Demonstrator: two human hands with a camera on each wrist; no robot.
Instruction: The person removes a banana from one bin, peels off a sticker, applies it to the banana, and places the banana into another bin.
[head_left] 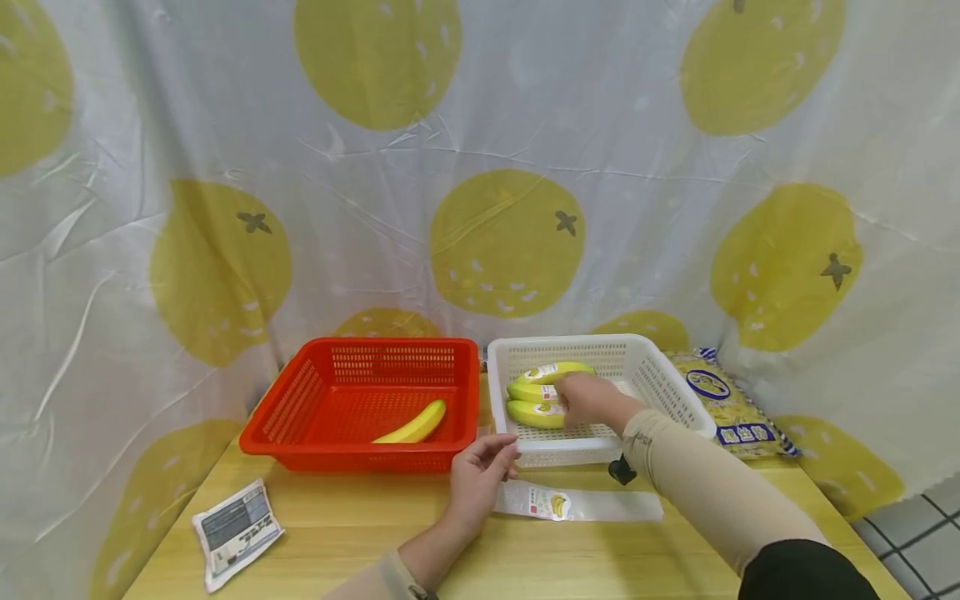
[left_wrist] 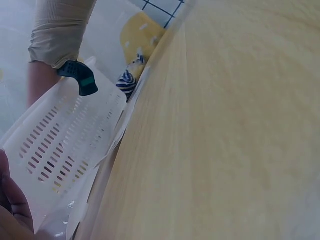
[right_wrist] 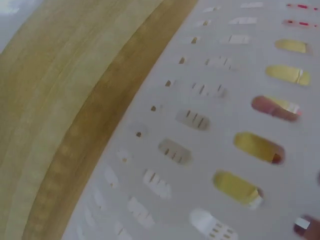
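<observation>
Right hand at the wrapped bananas in the white slotted plastic basket (head_left: 660, 379).
Nearest, the left hand (head_left: 478, 477) lies relaxed and empty on the wooden worktop (head_left: 352, 542), fingertips beside a flat clear empty wrapper (head_left: 577, 503). Beyond it, the right hand (head_left: 592, 402) rests on the film-wrapped yellow-green bananas (head_left: 542, 392); whether its fingers grip cannot be told. A sound lift would take one banana by its middle.
</observation>
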